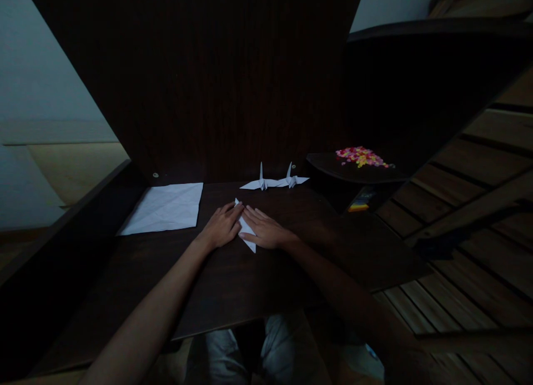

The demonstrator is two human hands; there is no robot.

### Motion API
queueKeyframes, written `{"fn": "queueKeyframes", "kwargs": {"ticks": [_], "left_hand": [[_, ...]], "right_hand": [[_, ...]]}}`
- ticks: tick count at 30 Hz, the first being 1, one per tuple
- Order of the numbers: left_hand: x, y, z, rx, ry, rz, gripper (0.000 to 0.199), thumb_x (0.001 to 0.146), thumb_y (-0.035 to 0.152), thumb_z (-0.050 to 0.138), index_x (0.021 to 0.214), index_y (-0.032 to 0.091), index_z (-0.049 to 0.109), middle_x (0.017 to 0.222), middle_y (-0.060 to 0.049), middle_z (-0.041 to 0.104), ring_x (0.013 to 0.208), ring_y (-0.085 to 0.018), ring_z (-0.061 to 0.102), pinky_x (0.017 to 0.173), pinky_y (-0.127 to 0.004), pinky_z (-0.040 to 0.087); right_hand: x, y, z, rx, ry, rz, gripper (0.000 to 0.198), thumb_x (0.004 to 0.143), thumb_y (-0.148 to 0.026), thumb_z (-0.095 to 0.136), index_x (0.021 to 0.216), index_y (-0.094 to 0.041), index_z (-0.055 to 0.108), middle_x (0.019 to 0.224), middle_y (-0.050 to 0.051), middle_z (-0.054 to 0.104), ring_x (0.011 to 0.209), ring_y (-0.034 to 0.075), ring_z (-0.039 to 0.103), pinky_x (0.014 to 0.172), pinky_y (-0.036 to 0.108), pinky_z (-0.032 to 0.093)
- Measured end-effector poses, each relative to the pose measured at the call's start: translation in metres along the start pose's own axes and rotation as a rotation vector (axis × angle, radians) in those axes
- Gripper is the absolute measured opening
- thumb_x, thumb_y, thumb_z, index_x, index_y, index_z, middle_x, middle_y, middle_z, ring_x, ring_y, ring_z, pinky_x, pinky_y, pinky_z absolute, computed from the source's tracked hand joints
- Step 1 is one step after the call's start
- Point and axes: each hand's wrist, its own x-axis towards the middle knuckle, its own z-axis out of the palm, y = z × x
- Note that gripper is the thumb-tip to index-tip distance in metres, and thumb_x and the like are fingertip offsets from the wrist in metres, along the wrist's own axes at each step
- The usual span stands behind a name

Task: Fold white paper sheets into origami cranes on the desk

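Observation:
A narrow folded piece of white paper (pixel 249 236) lies on the dark desk, one pointed end towards me and the other showing beyond my fingers. My left hand (pixel 222 225) has its fingers bent and close together, gripping the paper's left edge near the far point. Across the right side of the paper lies my right hand (pixel 264 228), fingers stretched out and flat, thumb near the lower part. The fingertips of both hands come close together over the paper and hide its middle. Behind them stand two white origami cranes (pixel 262 184) (pixel 292 180), side by side.
A creased white sheet (pixel 166 208) lies flat at the left of the desk (pixel 233 293). On a low corner shelf (pixel 353 174) at the right is a heap of small pink, red and yellow pieces (pixel 361 156). A dark panel rises behind; a raised side board bounds the left.

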Motion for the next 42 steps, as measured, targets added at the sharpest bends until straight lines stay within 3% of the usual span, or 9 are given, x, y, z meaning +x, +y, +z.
{"fn": "queueKeyframes", "kwargs": {"ticks": [15,29,37,42], "left_hand": [[0.0,-0.007,0.007,0.059,-0.048,-0.07,0.055,0.09,0.034,0.034,0.14,0.013,0.039,0.148,-0.011,0.038,0.136,-0.032,0.031,0.107,-0.047,0.031],[-0.001,-0.006,0.004,0.025,-0.079,-0.199,0.061,0.087,0.043,0.041,0.14,0.013,0.039,0.15,-0.012,0.032,0.138,-0.035,0.026,0.11,-0.05,0.023],[-0.003,-0.003,0.001,0.065,-0.016,-0.276,0.054,0.087,0.045,0.044,0.13,0.012,0.051,0.15,-0.014,0.032,0.138,-0.036,0.026,0.107,-0.052,0.028],[-0.003,-0.001,0.001,0.084,-0.017,-0.304,0.057,0.09,0.047,0.037,0.133,0.011,0.048,0.147,-0.014,0.037,0.138,-0.036,0.027,0.108,-0.052,0.026]], "right_hand": [[0.001,-0.003,-0.006,-0.048,-0.121,0.019,0.083,0.09,-0.065,0.025,0.147,-0.005,0.016,0.154,0.018,0.013,0.144,0.028,0.007,0.117,0.046,0.011],[-0.001,-0.001,-0.011,0.018,-0.147,-0.009,0.083,0.088,-0.063,0.034,0.148,-0.009,0.016,0.154,0.014,0.016,0.144,0.029,0.003,0.117,0.047,0.009],[-0.003,0.007,-0.02,-0.061,-0.092,0.053,0.068,0.09,-0.057,0.039,0.143,-0.014,0.035,0.151,0.012,0.027,0.144,0.029,0.007,0.116,0.05,0.012],[-0.004,0.01,-0.028,-0.069,-0.076,0.083,0.051,0.094,-0.043,0.041,0.137,-0.017,0.044,0.148,0.009,0.035,0.143,0.028,0.011,0.115,0.052,0.014]]}}
